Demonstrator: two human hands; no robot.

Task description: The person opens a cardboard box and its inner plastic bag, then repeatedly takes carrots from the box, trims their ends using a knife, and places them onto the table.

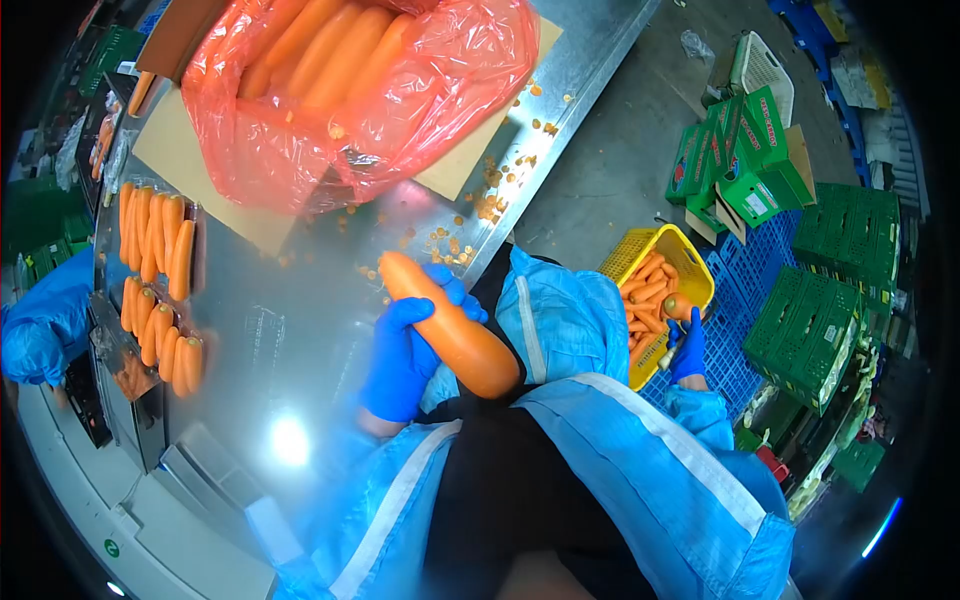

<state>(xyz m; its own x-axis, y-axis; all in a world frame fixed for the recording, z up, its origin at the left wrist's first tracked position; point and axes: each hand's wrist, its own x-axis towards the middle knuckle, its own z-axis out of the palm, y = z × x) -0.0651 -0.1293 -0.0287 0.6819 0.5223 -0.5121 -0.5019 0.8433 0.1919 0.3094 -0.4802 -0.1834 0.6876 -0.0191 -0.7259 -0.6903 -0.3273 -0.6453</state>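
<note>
My left hand (393, 372), in a blue glove, is closed around the middle of a large carrot (470, 352), with the fingers showing on its far side. The carrot lies at a slant above the edge of the steel table (285, 350). Off to the right, my right hand (689, 352), also gloved in blue, is curled around another carrot (681, 307) at the rim of a yellow crate (703, 275). Many loose carrots (650, 290) lie in that crate. A small pale piece (666, 358) shows beside the right hand; its kind is unclear.
A box lined with red plastic (440, 110) holds large carrots at the top. Carrots in rows (158, 235) lie at the table's left. Carrot scraps (490, 205) litter the steel. Green cartons (750, 160) and green crates (805, 330) stand right. A person in blue (50, 320) is at far left.
</note>
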